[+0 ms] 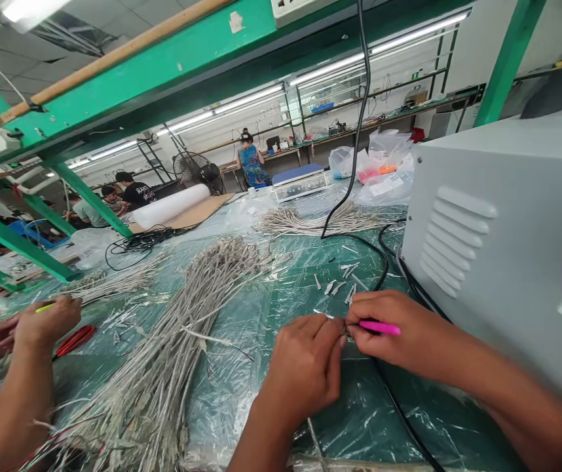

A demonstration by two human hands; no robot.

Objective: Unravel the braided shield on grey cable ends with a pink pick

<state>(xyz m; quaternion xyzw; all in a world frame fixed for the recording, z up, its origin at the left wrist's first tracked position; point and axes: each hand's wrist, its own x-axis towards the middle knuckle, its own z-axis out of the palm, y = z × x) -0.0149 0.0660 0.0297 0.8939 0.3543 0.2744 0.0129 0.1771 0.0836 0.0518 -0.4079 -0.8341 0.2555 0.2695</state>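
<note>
My left hand (306,357) is closed on a thin grey cable, whose lower part (316,446) shows beneath the hand near the table's front edge. My right hand (384,324) is closed around a slim tool with a bright pink handle (380,327); its tip is hidden by the fingers. Both hands' fingertips meet over the cable's end, which is too small and covered to make out. Just beyond them lie silvery foil scraps (337,286). A large bundle of grey cables (183,321) spreads to the left of my left hand.
A grey metal machine housing (497,223) stands close on the right. A black cord (354,164) hangs down and runs past my hands. A co-worker's hands (48,324) work at the left near red-handled pliers (75,340). Farther back are more cables (310,221) and a scale (300,185).
</note>
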